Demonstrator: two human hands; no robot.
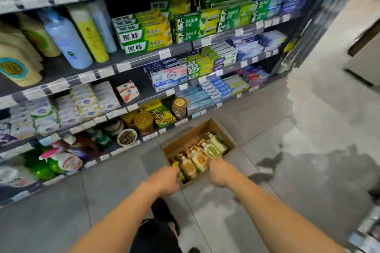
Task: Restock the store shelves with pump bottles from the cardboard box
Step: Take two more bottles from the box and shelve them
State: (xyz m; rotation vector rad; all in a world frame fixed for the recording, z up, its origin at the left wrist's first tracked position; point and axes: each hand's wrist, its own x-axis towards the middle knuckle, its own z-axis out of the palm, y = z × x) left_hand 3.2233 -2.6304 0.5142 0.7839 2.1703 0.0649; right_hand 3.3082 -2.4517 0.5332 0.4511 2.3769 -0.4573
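An open cardboard box stands on the floor in front of the lowest shelf. Several cream pump bottles with orange pumps and round labels lie packed inside it. My left hand is at the box's near left corner with its fingers curled over a small yellow bottle; a grip is not visible. My right hand reaches over the near rim, its fingertips at a bottle with a green-ringed label, fingers hidden behind the hand. Similar cream bottles stand on the shelf at the far left.
The shelving runs along the left, filled with toothpaste boxes, a blue bottle, soap packs and mosquito coils. Grey tiled floor lies to the right. My dark shoe is just below the box.
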